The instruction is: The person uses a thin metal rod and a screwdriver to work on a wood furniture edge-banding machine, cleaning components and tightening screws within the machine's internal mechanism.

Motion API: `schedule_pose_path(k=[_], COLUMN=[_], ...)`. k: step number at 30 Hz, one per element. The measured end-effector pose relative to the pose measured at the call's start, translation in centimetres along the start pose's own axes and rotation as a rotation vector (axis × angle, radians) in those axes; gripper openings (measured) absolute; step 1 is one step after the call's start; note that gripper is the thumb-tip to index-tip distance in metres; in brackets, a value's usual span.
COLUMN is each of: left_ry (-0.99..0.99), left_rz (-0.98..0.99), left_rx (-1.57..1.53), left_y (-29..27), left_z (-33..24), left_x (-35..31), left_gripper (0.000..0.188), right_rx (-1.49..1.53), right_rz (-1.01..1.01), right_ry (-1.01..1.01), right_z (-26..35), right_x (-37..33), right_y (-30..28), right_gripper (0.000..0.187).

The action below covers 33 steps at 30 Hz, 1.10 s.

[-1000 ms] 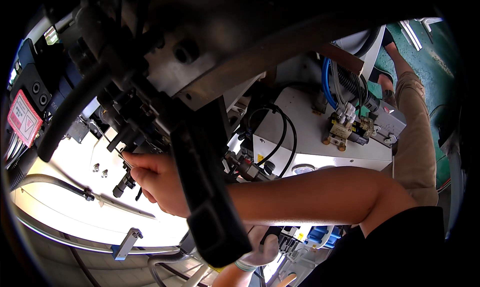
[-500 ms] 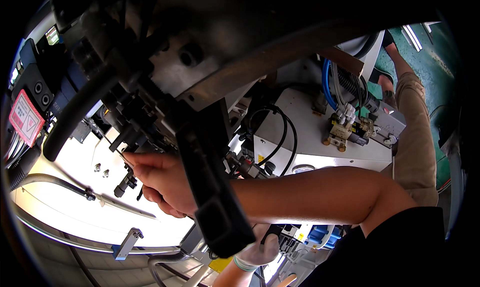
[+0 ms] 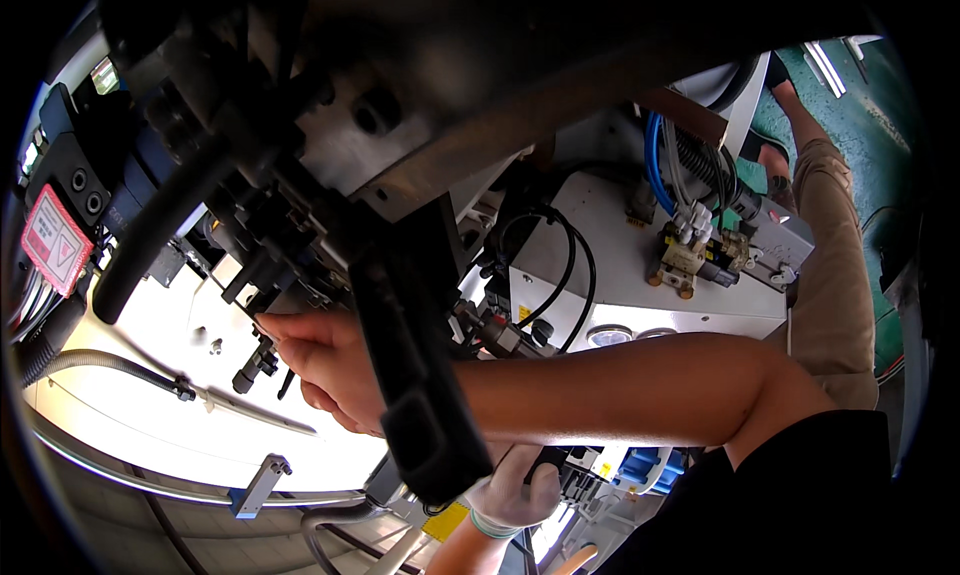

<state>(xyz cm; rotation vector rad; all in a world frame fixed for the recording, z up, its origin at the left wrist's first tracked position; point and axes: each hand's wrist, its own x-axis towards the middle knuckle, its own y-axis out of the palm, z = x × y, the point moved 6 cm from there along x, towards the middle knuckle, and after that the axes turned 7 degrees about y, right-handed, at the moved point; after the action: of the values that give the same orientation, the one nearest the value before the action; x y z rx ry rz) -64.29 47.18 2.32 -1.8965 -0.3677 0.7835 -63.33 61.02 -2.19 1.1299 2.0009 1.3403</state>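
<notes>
Right hand [image 3: 325,370], fingers [image 3: 285,327] pinched closed against a small black fitting [image 3: 262,360] lying at nine o'clock, long axis near-vertical; gloved left hand [image 3: 515,490] lower, farther, grip not discernible.

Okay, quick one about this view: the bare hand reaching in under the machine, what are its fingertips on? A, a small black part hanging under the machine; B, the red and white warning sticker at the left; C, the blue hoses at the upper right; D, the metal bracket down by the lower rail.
A: the right hand reaches to the small black part under the machine, far from the other three.
</notes>
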Motion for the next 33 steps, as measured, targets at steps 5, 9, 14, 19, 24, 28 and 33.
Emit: schedule_pose_path(k=[5,9,14,19,24,28,33], left_ry=[-0.029,-0.066,-0.076,-0.089,-0.106,-0.083,-0.142], left_rz=[0.014,0.027,0.025,0.03,0.022,0.029,0.023], left_rx=[0.024,0.03,0.023,0.035,0.042,0.022,0.068], left_y=[0.0,0.1,0.1,0.0,0.1,0.0,0.2], left_z=[0.0,0.0,0.1,-0.1,-0.3,0.3,0.0], left_x=[-0.4,-0.2,0.0,0.0,-0.2,-0.3,-1.3], left_gripper=[0.038,0.037,0.036,0.035,0.035,0.037,0.045], right_rx=[0.022,-0.282,-0.276,-0.361,-0.471,-0.622,-0.644], right_rz=[0.022,-0.055,-0.182,-0.167,-0.237,-0.364,-0.375], right_ry=[0.016,-0.266,-0.273,-0.335,-0.454,-0.543,-0.535], right_z=[-0.1,-1.3,-0.1,-0.4,-0.2,0.1,-0.9], right_x=[0.0,2.2,0.1,0.5,0.6,0.5,0.8], right_y=[-0.1,0.6,-1.0,-0.6,-0.1,-0.1,-0.4], right_gripper=[0.045,0.046,0.049,0.052,0.053,0.052,0.05])
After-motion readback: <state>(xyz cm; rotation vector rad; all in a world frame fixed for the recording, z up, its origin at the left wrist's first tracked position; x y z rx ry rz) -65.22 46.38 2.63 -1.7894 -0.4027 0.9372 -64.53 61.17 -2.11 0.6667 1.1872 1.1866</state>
